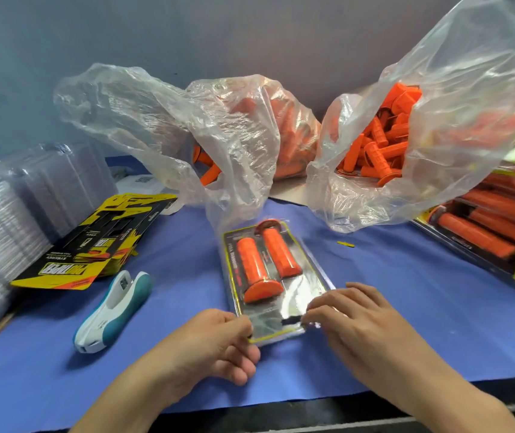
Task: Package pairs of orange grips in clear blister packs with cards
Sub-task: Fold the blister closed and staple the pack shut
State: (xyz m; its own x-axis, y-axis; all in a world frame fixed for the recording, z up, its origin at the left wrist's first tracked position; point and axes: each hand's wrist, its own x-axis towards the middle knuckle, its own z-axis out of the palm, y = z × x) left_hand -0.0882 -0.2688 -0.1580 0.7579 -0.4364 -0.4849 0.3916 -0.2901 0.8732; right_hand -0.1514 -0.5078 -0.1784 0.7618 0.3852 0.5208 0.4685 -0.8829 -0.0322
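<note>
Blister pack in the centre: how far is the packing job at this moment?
Done: finished packs are stacked at the right edge. In hand: the blister pack holds two orange grips over a card, and the left hand and right hand pinch its near edge; sealed or not, I cannot tell. Left: two bags of loose grips, spare cards and empty blisters; the stapler lies untouched.

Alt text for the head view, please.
The left hand and right hand pinch the near end of a clear blister pack holding two orange grips on a blue table. Left of it lie a stapler and yellow cards; behind, bags of loose grips.
</note>
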